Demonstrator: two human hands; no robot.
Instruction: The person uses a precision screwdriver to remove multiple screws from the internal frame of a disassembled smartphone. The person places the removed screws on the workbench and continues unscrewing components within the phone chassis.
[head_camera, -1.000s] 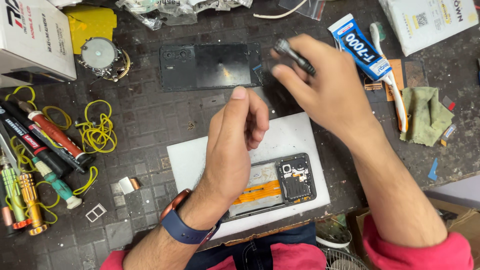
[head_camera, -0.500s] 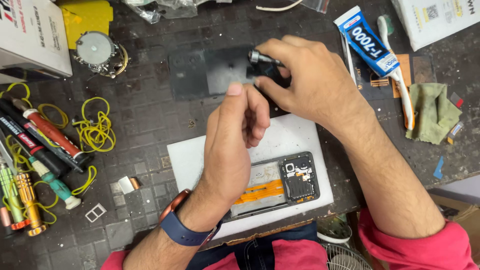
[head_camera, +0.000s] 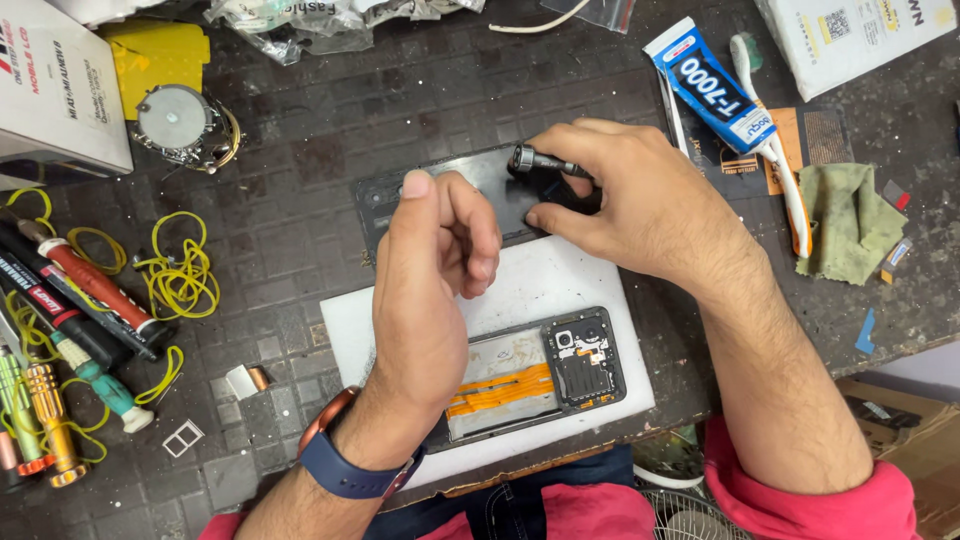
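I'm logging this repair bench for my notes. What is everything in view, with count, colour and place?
Opened phone: one, black with orange ribbon strips, on the white board.
White board: one, bench centre.
Back cover: one, black, above the board.
Screwdriver: one, dark metal, in the right hand.
Glue tube: one, blue and white, upper right.
Toothbrush: one, white and green, beside the tube.
Cloth: one, olive, right.
Rubber bands: several, yellow, left.
Tools: several, mixed colours, left edge.
Wire spool: one, silver, upper left.
Left hand: raised over the board, wrist wearing a blue band.
Right hand: over the back cover.
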